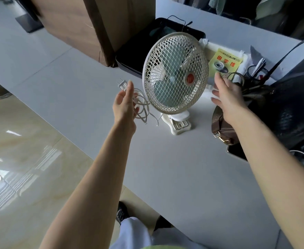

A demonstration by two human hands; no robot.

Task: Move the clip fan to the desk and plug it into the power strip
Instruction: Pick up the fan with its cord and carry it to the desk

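The cream mesh-guarded clip fan (175, 73) stands on the pale grey counter (174, 168) on its clamp, while the left hand (125, 103) pinches its coiled white cord (142, 106), plug free for the socket, and the right hand (226, 92) hovers spread, empty.

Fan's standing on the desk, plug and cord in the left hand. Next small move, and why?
Probably carry the plug away from the clip fan to pay out the coiled cord while looking for the power strip, which is not in view. The left hand holds plug and cord loops; the fan stands on its clip on the desk, and the right hand is open beside it.
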